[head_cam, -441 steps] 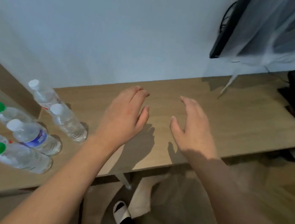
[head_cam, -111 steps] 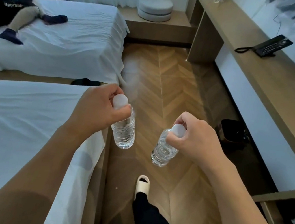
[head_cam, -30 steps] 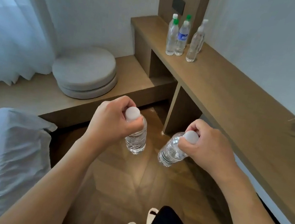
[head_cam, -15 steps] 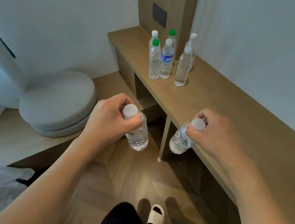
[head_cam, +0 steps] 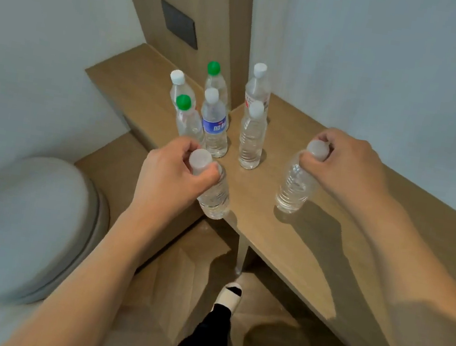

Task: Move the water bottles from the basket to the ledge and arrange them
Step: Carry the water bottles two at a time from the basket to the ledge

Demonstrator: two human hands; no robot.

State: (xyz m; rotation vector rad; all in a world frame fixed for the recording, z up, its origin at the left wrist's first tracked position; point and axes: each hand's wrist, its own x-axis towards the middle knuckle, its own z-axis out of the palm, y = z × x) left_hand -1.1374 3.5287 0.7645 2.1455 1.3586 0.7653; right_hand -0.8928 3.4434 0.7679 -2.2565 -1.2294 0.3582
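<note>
Head view, step in hand: the person is setting two more water bottles onto the ledge, one in each hand; this looks like the placing stage of a carry, not the arranging.
Head view, left hand: the left hand has fingers and thumb curled round the neck of the left bottle, just under its white cap; the bottle hangs at the near edge of the ledge, and whether its base rests on the wood or is still just off it cannot be told.
Head view, right hand: the right hand pinches the cap end of the right bottle, which leans a little to the left with its base on or just above the ledge, its shadow close beneath.
Head view, bottles already placed: six standing bottles are grouped upright near the far corner of the ledge, two with green caps, one with a blue label.
Head view, basket: not in sight.
Head view, surroundings: a round grey cushion lies on the lower bench to the left.
Next move, judged: bring both bottles upright, move the left one inward from the edge, then let go and line them up beside the group without knocking the nearest ones.
</note>
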